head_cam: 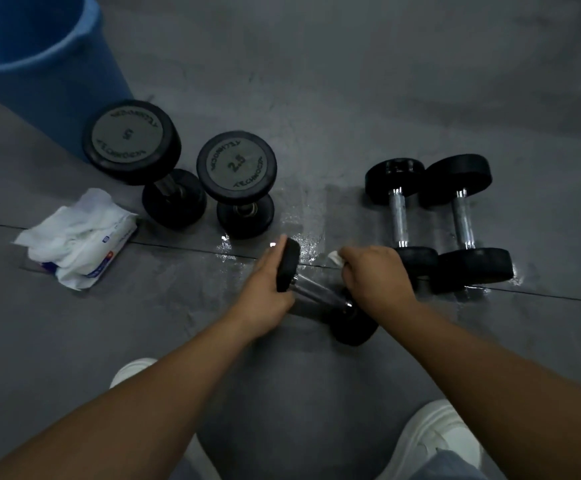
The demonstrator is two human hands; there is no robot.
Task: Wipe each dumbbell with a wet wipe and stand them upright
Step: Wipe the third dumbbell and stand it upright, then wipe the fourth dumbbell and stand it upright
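Slanting down from the left hand (265, 292) grip lies the dumbbell (316, 291).

Single head-worn wide-angle view, steeply down at the floor (351, 81).
It looks from close above: forearms (143, 393) enter at the bottom corners, left hand (265, 292) and right hand (375, 275) meet mid-frame, white shoes (434, 441) sit at the lower edge, blue bucket (40, 64) in the top left corner.
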